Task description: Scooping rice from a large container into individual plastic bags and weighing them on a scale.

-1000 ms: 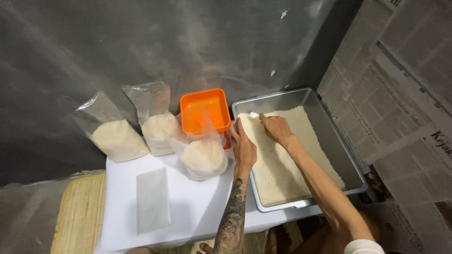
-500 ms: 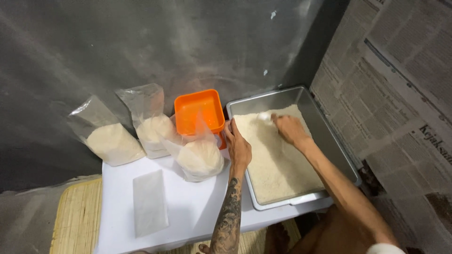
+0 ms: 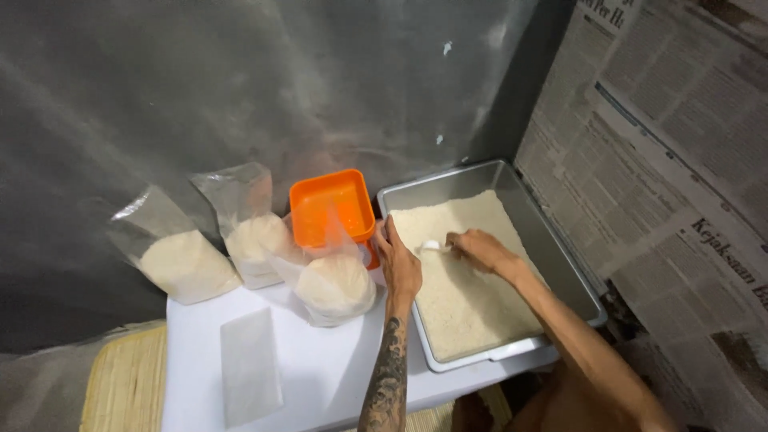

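Three filled clear bags on white surface (image 3: 320, 376). Scooping step: right hand (image 3: 478, 250), grip clenched on small white scoop (image 3: 433, 246), digs into pale grain (image 3: 468, 296) in metal tray (image 3: 560, 264). Left hand (image 3: 400, 264) steadies third bag (image 3: 332, 280); grip unclear. Next: carry load to bag mouth, level.

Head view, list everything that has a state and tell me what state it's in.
Metal tray: part full of white powder.
Three plastic bags: part filled, tops open.
Flat bag: empty.
Orange container: upright.
Right hand: holds white scoop.
Left hand: on tray's edge.
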